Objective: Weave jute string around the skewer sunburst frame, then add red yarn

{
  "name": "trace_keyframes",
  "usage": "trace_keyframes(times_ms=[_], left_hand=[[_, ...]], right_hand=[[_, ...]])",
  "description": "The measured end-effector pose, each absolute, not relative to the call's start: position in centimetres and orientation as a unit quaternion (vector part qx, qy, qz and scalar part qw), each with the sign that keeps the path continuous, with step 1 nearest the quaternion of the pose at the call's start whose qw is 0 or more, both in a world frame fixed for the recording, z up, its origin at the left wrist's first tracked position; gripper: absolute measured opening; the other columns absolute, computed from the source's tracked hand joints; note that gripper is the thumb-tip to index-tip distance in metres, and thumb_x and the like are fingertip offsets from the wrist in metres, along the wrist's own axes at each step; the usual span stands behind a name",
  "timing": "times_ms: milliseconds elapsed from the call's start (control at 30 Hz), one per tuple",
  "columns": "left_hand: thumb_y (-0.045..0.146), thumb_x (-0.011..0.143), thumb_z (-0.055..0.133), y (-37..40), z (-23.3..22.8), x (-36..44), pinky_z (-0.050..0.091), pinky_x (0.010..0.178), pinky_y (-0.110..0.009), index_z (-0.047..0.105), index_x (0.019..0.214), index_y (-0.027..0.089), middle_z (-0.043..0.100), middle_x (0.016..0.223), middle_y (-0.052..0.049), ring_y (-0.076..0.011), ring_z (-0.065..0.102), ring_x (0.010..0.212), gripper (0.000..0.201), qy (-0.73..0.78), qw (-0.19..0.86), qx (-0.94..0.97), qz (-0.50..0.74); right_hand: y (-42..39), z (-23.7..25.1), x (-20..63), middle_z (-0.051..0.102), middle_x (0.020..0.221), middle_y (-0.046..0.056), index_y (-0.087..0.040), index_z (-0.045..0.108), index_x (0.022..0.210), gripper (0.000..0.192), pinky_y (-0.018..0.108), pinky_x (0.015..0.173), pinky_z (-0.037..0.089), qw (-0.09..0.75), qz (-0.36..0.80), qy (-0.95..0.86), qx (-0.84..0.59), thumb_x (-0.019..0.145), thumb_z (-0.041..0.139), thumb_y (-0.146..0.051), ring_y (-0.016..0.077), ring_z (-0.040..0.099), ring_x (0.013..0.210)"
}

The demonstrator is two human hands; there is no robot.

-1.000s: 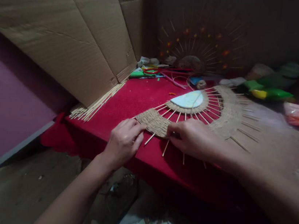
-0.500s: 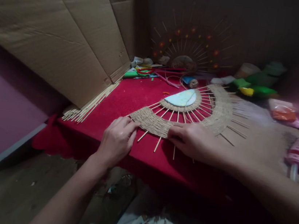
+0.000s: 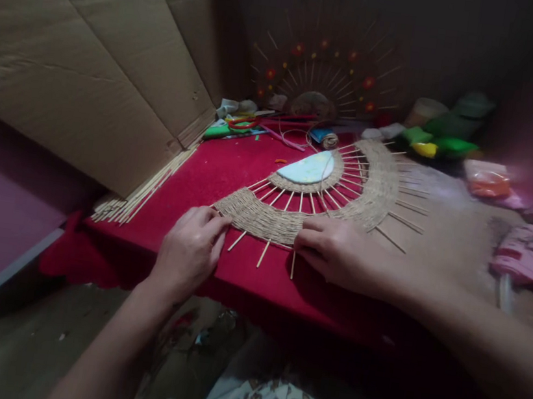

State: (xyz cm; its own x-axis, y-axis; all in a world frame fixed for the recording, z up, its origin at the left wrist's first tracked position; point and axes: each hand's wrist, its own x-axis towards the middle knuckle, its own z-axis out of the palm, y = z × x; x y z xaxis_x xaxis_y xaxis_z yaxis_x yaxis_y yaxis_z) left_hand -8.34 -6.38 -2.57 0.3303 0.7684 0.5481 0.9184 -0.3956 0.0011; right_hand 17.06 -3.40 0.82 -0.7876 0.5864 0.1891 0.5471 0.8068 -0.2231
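1. So the main piece here is a half-round woven fan thing (image 3: 293, 219), jute cord wound over thin wooden sticks (image 3: 264, 253), lying flat on the red cloth (image 3: 231, 169) of the worktop, close to the near edge.
2. Left hand (image 3: 188, 251) sits at the left end of the woven band, fingers curled in and pinching at the edge there. Can't really tell what's between the fingertips.
3. Right hand (image 3: 338, 251) is palm-down on the band's near edge, fingers bent and pressing the weave just right of the middle.
4. A pale half-disc (image 3: 307, 167) sits at the hub of the sticks.
5. Loose spare sticks (image 3: 142, 193) lie along the cardboard sheet (image 3: 83, 58) on the left.
6. A pink glue gun (image 3: 526, 263) is off to the right, well apart from both hands.
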Motion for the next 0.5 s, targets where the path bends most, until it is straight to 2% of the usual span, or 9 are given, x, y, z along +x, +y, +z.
trace_keyframes(times_ms=[100, 333, 500], left_hand=[[0.02, 0.085, 0.052, -6.9, -1.6, -7.2, 0.047, 0.079, -0.036, 0.062, 0.099, 0.012, 0.056, 0.094, -0.01, -0.0221, 0.053, 0.088, 0.019, -0.513, 0.156, -0.801, -0.267], [0.016, 0.086, 0.05, -7.9, -0.2, -4.2, 0.045, 0.075, -0.03, 0.061, 0.096, 0.016, 0.058, 0.091, -0.006, -0.0164, 0.053, 0.084, 0.015, -0.426, 0.013, -0.866, -0.262], [0.017, 0.088, 0.047, -7.7, -0.6, -2.7, 0.041, 0.069, -0.032, 0.063, 0.091, 0.015, 0.059, 0.083, -0.006, -0.0173, 0.051, 0.077, 0.017, -0.382, 0.037, -0.898, -0.214]], right_hand=[[-3.5, 1.1, 16.9, 0.056, 0.078, 0.005, -0.013, 0.058, 0.074, 0.017, 0.026, 0.061, 0.035, 0.116, 0.08, -0.939, -0.314, 0.085, 0.046, -0.014, 0.0122, 0.047, 0.068], [-3.4, 1.2, 17.1, 0.057, 0.08, 0.005, -0.013, 0.059, 0.076, 0.016, 0.025, 0.062, 0.035, 0.117, 0.122, -0.933, -0.317, 0.085, 0.045, -0.014, 0.012, 0.048, 0.07], [-3.2, 0.9, 17.4, 0.056, 0.078, 0.004, -0.014, 0.058, 0.075, 0.015, 0.026, 0.062, 0.034, 0.132, 0.139, -0.932, -0.308, 0.083, 0.046, -0.014, 0.0113, 0.047, 0.069]])
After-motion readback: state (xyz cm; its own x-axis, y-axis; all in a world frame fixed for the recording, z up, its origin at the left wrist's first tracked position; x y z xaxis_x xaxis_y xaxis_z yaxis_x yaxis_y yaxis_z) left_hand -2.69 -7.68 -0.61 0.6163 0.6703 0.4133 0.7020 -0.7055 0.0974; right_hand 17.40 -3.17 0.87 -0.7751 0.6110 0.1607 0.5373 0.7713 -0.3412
